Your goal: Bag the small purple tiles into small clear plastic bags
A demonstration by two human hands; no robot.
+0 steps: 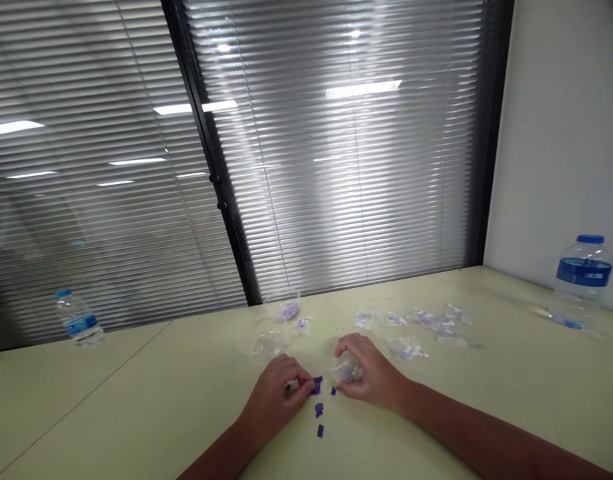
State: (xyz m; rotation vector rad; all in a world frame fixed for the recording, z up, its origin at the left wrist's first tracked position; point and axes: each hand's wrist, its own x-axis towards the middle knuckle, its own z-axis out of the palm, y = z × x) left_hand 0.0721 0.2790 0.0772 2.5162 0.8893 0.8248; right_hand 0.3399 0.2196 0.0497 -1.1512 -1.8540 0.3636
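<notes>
My left hand (279, 395) is pinched closed over small dark purple pieces (317, 385), its fingertips on them. A pale, rounded bit shows inside its curled fingers; I cannot make out what it is. Opposite it, my right hand (369, 373) curves thumb and fingers round a small clear plastic bag (345, 369) with whitish bits in it. A single purple piece (333, 391) lies by the right thumb. Nearer to me, a purple cluster (319, 410) and another purple piece (320, 431) lie in a row on the table.
Several small bags (431, 320) of lilac and white pieces lie at the back right. Behind my left hand are crumpled clear plastic (266, 347) and a clear container (289, 309) with lilac pieces. Water bottles stand at the left (79, 319) and right (583, 283).
</notes>
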